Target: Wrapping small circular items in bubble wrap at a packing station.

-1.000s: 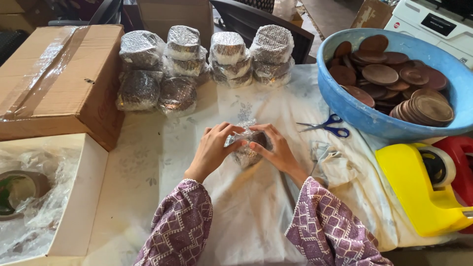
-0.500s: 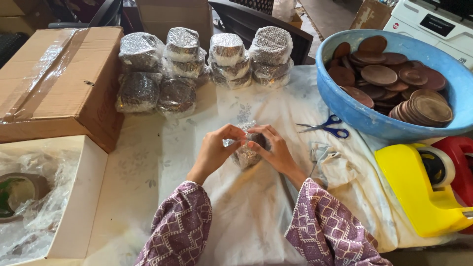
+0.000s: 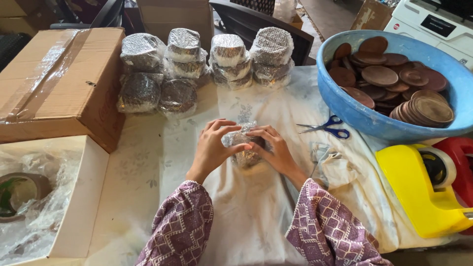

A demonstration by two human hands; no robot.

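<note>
Head view, both hands at table centre. Left hand [image 3: 213, 148] and right hand [image 3: 273, 148] close around a small plastic-wrapped bundle [image 3: 244, 148] from either side, fingers curled over the crinkled film; the bundle rests on the white cloth [image 3: 256, 212]. At 12 o'clock from it, wrapped stacks [image 3: 202, 64] stand in a row (two tiers, some on edge). Blue-handled scissors [image 3: 327, 127] lie at 2 o'clock, near the right hand, not touching. Beyond them a blue basin [image 3: 345, 106] holds brown wooden discs [image 3: 394, 79]. Yellow tape dispenser [image 3: 419, 192] at 4 o'clock. Taped cardboard box [image 3: 59, 79] at 10 o'clock; open white box [image 3: 81, 197] at 8 o'clock.
</note>
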